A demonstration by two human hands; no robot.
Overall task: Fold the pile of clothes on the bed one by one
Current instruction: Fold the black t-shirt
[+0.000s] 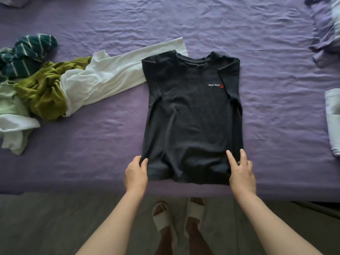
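A dark navy T-shirt [191,115] with a small white logo lies flat on the purple bed sheet [276,116], both sleeves folded in over its body, collar pointing away from me. My left hand [136,173] pinches the shirt's near left hem corner. My right hand [241,172] grips the near right hem corner with fingers spread over the cloth. A loose pile of unfolded clothes lies to the left: a white garment [103,78], an olive one [46,92], a teal striped one [25,56] and a pale green one [9,103].
A folded white item [333,122] sits at the bed's right edge, with purple and pale bedding [325,32] bunched at the far right. The bed edge runs just under my hands, and grey floor with my feet in white slippers [180,218] is below.
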